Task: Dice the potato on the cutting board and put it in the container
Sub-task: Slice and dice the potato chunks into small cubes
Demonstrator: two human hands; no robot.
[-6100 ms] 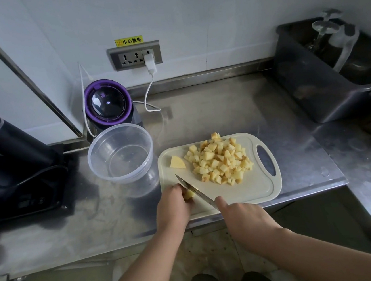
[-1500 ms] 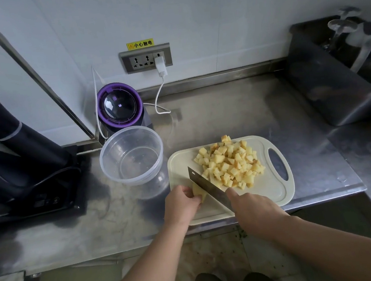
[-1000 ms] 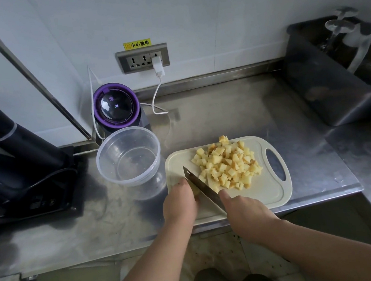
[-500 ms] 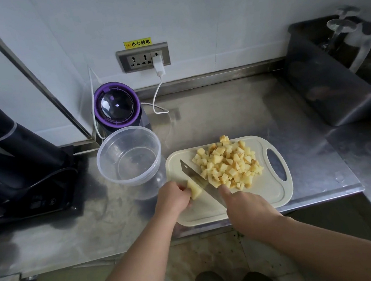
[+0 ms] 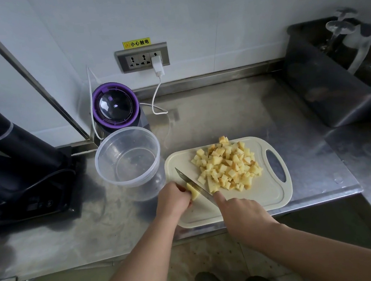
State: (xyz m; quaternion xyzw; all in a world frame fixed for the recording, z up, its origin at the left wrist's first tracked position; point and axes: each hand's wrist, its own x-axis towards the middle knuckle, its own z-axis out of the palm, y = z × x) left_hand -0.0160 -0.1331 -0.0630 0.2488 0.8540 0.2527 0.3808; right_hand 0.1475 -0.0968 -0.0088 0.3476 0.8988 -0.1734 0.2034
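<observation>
A pale cutting board [image 5: 265,197] lies at the steel counter's front edge. A heap of diced potato [image 5: 226,164] covers its far middle. My left hand [image 5: 174,199] pinches a small uncut potato piece [image 5: 193,191] at the board's left side. My right hand [image 5: 241,210] grips a knife [image 5: 193,183], forefinger stretched along the blade, which lies against the right side of that piece. A clear round plastic container [image 5: 127,157] stands just left of the board, with no potato in it.
A purple-rimmed appliance [image 5: 116,106] stands behind the container, with a white charger cable [image 5: 156,93] running to the wall socket. A black appliance [image 5: 13,157] sits at the left. A dark bin [image 5: 326,82] holding utensils stands at the back right.
The lone wedge from the board's far left has been brought under my left hand. The knife keeps slicing beside my left fingers, and the diced heap has grown slightly.
</observation>
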